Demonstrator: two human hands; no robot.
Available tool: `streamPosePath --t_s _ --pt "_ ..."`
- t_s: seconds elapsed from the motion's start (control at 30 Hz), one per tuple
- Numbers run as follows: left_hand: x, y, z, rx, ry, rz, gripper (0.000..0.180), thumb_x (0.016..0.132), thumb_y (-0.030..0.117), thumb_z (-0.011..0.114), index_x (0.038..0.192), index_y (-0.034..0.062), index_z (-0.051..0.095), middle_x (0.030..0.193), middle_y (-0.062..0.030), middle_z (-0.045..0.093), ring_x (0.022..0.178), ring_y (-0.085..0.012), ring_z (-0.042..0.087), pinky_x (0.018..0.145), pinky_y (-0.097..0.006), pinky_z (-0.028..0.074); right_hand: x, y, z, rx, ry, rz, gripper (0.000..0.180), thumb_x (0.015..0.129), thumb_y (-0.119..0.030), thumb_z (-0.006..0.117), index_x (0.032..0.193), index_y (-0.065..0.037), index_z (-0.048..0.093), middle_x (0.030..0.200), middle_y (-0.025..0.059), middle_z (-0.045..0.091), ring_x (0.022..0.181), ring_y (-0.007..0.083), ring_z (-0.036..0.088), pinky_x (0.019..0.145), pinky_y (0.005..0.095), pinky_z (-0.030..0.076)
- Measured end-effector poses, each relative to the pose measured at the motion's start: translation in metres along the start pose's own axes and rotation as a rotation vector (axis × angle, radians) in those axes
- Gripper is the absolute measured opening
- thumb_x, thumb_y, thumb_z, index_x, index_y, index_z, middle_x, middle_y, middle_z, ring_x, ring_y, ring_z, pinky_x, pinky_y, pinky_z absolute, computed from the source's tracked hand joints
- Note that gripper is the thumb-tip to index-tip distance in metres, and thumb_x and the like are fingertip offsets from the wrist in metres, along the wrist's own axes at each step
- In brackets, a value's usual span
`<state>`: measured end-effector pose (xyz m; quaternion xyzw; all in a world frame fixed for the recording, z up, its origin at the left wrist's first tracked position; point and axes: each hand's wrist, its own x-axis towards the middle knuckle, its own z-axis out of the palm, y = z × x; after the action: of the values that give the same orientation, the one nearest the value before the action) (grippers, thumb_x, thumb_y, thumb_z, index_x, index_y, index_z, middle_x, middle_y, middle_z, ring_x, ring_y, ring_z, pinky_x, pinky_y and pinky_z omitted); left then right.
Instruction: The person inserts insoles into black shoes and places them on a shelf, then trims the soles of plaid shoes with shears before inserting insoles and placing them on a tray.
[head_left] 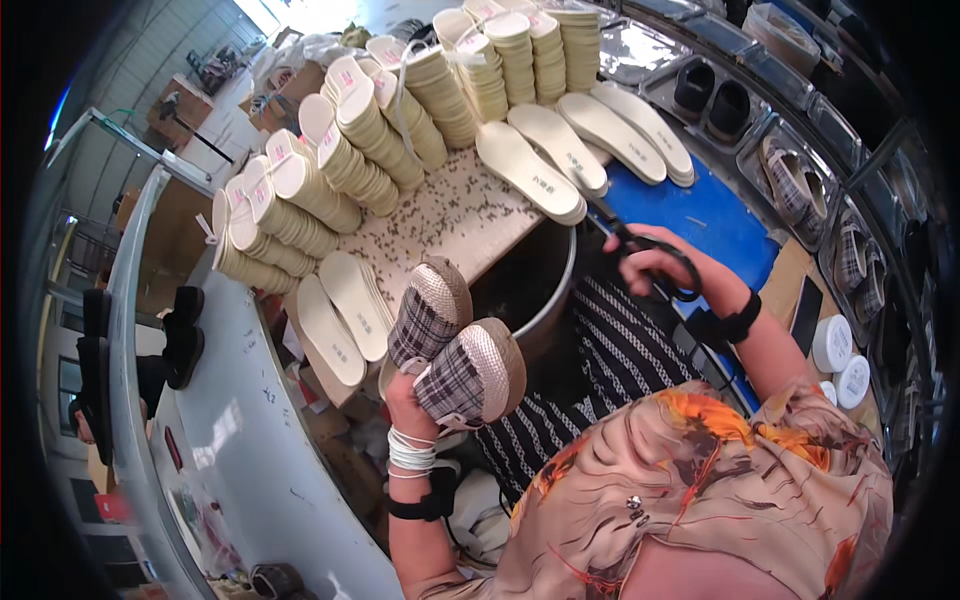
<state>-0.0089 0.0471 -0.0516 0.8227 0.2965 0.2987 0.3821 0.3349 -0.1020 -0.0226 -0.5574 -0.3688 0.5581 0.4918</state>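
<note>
My left hand (403, 396) is closed around a pair of plaid shoes (452, 380), their pale woven toe ends pointing up and away from me. White bands (411, 453) loop round that wrist. In my right hand (672, 262) is a pair of black-handled scissors (684, 284), my fingers round the handles. Their blades point up and left, close to a dark round bin (572, 262) with a light rim. Beyond the hands, cream insoles (535, 172) lie on a speckled board (440, 215). A smaller group of insoles (335, 325) rests left of the shoes.
Tall stacks of cream insoles (370, 125) line the board's far side. Racks with finished shoes (790, 180) stand at the right, near a blue surface (690, 215). White round tubs (832, 345) sit by my right elbow. A metal-framed rack (150, 330) stands at the left.
</note>
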Motion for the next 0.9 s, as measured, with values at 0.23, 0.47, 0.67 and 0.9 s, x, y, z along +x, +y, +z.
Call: streamPosePath --t_s 0.23,0.47,0.67,0.9 --pt "-0.032 0.011 -0.015 0.131 -0.094 -0.092 0.027 0.068 0.008 0.059 0.095 0.003 0.062 0.098 -0.0137 0.062 0.093 -0.0297 0.057 0.08 -0.034 0.043 0.049 -0.004 0.05 -0.917 -0.174 -0.589 0.058 0.062 -0.034 0.074 0.11 -0.009 0.054 0.082 0.0086 0.056 0.072 0.0251 0.057 0.061 0.0317 0.045" --pt "-0.038 -0.002 -0.012 0.112 -0.136 -0.213 0.027 0.069 0.008 0.061 0.094 0.0012 0.061 0.094 -0.016 0.061 0.088 -0.0322 0.059 0.076 -0.033 0.045 0.063 0.022 0.046 -0.906 -0.263 -0.482 0.047 0.066 -0.03 0.071 0.104 -0.008 0.055 0.07 0.009 0.057 0.063 0.0276 0.057 0.055 0.0355 0.044" --pt "-0.017 -0.008 -0.009 0.106 -0.048 -0.237 0.022 0.07 0.003 0.059 0.092 0.0002 0.061 0.089 -0.0145 0.063 0.084 -0.0276 0.061 0.074 -0.031 0.046 0.038 0.007 0.039 -0.886 -0.327 -0.54 0.055 0.063 -0.035 0.071 0.107 -0.008 0.052 0.087 0.0098 0.057 0.078 0.0271 0.057 0.063 0.0347 0.046" --pt "-0.015 -0.023 -0.003 0.223 0.001 -0.211 0.024 0.07 0.008 0.06 0.093 -0.0001 0.06 0.088 -0.0164 0.062 0.081 -0.0303 0.061 0.071 -0.031 0.046 0.039 0.03 0.044 -0.813 -0.25 -0.404 0.043 0.069 -0.032 0.069 0.1 -0.004 0.055 0.071 0.011 0.059 0.061 0.0309 0.058 0.056 0.0362 0.046"
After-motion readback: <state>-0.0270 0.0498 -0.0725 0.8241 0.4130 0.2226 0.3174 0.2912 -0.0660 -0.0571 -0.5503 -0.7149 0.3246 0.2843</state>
